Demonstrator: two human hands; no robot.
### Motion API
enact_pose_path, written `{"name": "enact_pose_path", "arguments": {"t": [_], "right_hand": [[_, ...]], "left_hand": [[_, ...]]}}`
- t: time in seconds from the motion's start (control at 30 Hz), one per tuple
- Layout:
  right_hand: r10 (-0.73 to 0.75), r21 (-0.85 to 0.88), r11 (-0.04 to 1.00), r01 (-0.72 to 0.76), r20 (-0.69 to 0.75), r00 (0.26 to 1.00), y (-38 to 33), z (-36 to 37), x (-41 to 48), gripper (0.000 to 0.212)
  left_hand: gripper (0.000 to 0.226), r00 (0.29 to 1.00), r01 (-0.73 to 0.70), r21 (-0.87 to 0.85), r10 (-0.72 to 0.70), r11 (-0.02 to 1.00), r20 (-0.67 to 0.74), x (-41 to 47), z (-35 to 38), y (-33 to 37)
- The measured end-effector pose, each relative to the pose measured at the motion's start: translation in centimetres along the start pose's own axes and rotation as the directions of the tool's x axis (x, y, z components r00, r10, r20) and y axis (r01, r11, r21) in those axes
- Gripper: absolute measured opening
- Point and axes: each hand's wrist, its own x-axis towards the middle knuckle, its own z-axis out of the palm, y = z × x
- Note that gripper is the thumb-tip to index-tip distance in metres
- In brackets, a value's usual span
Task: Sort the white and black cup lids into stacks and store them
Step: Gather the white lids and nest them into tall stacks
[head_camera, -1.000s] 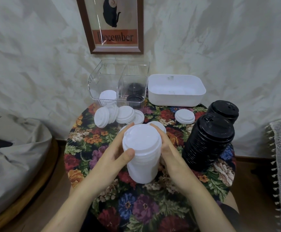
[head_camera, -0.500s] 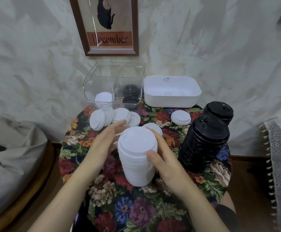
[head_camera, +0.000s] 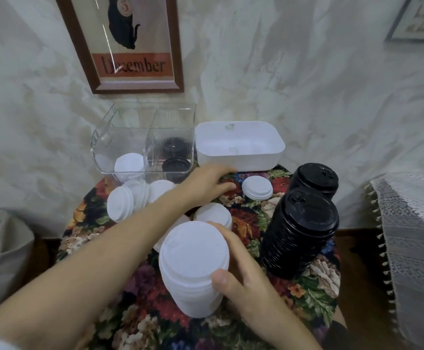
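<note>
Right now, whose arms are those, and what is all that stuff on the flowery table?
There is no machine here. The picture comes from a camera worn on a person's head, looking down, so the arms are that person's own. The right hand grips a tall stack of white cup lids. The left hand is open, stretched out beside a small white lid pile, and holds nothing. The flowery table also holds two black lid stacks, loose white lids, a clear bin with some lids inside, and a white tub.
</note>
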Motion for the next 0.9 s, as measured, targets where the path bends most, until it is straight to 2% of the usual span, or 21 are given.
{"name": "enact_pose_path", "arguments": {"t": [0.1,0.23,0.33,0.43,0.5,0.6,0.7,0.9], "right_hand": [[0.026,0.024,0.999,-0.026,0.017,1.0,0.0,-0.2,-0.1,0.075],[0.057,0.015,0.998,-0.057,0.019,0.998,0.1,-0.5,-0.1,0.075],[0.07,0.006,0.998,-0.07,0.001,0.998,0.3,-0.6,0.0,0.081],[0.069,-0.011,0.998,-0.069,-0.015,0.998,0.5,-0.5,0.2,0.085],[0.067,0.0,0.998,-0.067,-0.014,0.998,0.5,-0.4,0.2,0.087],[0.043,0.03,0.999,-0.043,0.0,0.999,0.3,-0.3,0.1,0.083],[0.019,0.042,0.999,-0.019,-0.01,1.0,0.3,-0.1,0.1,0.081],[-0.061,0.043,0.997,0.062,-0.025,0.998,0.3,0.2,0.1,0.075]], "left_hand": [[0.054,0.986,-0.089,0.038,0.083,0.995,0.145,3.6,1.7,0.2],[0.073,0.954,-0.127,0.069,0.103,0.99,0.281,7.2,3.7,0.6],[0.084,0.944,-0.158,0.101,0.121,0.982,0.307,8.3,4.5,1.1],[0.082,0.942,-0.157,0.125,0.11,0.98,0.318,7.9,4.6,1.3],[0.077,0.954,-0.108,0.08,0.081,0.991,0.288,6.8,3.7,1.2],[0.072,0.988,-0.034,-0.086,0.047,0.996,0.149,3.5,0.9,1.3],[0.07,0.997,-0.043,-0.08,0.047,0.996,0.054,-0.7,-2.4,1.3],[0.071,0.981,0.162,-0.13,-0.174,0.978,-0.089,-12.3,-4.5,-1.4]]}}
